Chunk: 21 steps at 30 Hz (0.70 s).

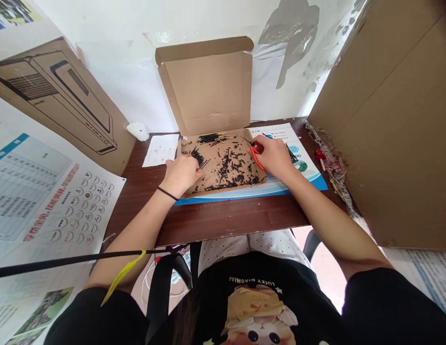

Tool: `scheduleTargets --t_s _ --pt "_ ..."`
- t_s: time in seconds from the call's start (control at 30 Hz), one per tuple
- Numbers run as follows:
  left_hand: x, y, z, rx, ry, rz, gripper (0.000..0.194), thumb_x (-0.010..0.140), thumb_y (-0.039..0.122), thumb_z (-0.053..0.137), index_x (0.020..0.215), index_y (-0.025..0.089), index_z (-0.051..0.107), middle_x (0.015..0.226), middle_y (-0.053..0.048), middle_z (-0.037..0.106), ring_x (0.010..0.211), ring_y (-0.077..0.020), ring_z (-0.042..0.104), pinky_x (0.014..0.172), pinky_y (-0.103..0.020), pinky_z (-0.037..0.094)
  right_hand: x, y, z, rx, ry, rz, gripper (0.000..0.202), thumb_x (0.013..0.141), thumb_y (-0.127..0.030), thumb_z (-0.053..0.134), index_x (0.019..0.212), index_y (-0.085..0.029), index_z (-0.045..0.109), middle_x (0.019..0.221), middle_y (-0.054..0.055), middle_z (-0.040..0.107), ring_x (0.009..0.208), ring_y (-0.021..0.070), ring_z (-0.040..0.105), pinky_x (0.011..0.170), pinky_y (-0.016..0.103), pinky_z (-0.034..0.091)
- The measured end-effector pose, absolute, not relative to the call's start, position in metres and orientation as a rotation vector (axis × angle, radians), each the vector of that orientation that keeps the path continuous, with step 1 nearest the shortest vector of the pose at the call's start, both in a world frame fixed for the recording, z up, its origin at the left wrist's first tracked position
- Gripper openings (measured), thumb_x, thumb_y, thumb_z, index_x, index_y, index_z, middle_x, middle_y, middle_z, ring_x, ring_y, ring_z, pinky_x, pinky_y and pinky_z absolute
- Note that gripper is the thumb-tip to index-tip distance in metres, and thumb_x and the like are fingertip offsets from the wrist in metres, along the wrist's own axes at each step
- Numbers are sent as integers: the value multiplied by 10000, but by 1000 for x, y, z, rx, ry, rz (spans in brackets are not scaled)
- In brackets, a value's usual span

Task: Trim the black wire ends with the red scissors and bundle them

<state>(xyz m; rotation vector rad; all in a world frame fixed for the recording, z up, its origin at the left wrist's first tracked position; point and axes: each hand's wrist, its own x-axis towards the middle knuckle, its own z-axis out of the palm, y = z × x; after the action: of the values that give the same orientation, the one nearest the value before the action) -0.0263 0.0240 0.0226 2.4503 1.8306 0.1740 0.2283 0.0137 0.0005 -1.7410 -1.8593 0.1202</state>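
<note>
Head view | desk bears open cardboard box | left hand over box, its grip I cannot tell | right hand grasps orange-handled cutters | black sticks inside, by left fingers | step seems trimming; next move calls for stick meeting cutters

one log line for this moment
left hand: at black pieces, hold unclear | right hand: holds orange tool | box: lid up | scraps: scattered inside | black-gold bundle: far side of box

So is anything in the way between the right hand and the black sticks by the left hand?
Nothing tall shows there. Loose black scraps lie in the cardboard box between the right hand, holding an orange-handled tool, and the black sticks.
</note>
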Motion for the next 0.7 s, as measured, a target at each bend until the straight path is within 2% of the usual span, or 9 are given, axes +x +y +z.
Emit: scheduleTargets --t_s 0.13,0.27,0.37,0.47,0.6,0.7 --pt "-21 20 21 2674 1463 460 179 837 164 513 686 154 609 874 -110 586 873 -265 585 814 -432 469 212 3 2 -1483 -1799 223 253 875 -357 568 1061 -231 687 858 44 708 768 189 606 764 333 453" --pt "-13 12 14 2774 1179 425 185 919 226 447 863 144 603 965 -108 568 781 -200 589 761 -360 497 199 -5 0 -1223 -1880 326 276 869 -352 564 1087 -230 683 908 41 689 798 176 607 792 325 465" --pt "-11 11 10 2760 1103 471 177 942 230 421 886 153 571 980 -108 553 790 -196 588 805 -370 498 201 -4 -2 -1227 -1911 292 250 860 -294 555 1059 -230 693 871 39 672 805 180 592 793 328 449" --pt "-12 12 11 2741 1077 546 163 951 218 402 900 158 544 1003 -115 538 824 -207 587 841 -388 491 206 -1 -2 -1249 -1996 363 212 836 -298 587 1000 -231 704 768 17 638 716 160 542 720 312 422" --pt "-12 12 14 2722 1014 634 167 949 169 370 877 167 521 982 -114 531 846 -214 568 829 -383 482 203 -1 -3 -1175 -2014 626 199 788 -331 649 926 -197 700 660 -23 562 610 119 459 645 288 387" --pt "-11 10 14 2707 1012 730 163 948 156 383 868 175 524 987 -109 542 876 -212 554 841 -375 478 196 -3 -6 -1095 -1881 902 186 754 -326 684 890 -201 662 656 -40 561 615 110 473 636 278 400"
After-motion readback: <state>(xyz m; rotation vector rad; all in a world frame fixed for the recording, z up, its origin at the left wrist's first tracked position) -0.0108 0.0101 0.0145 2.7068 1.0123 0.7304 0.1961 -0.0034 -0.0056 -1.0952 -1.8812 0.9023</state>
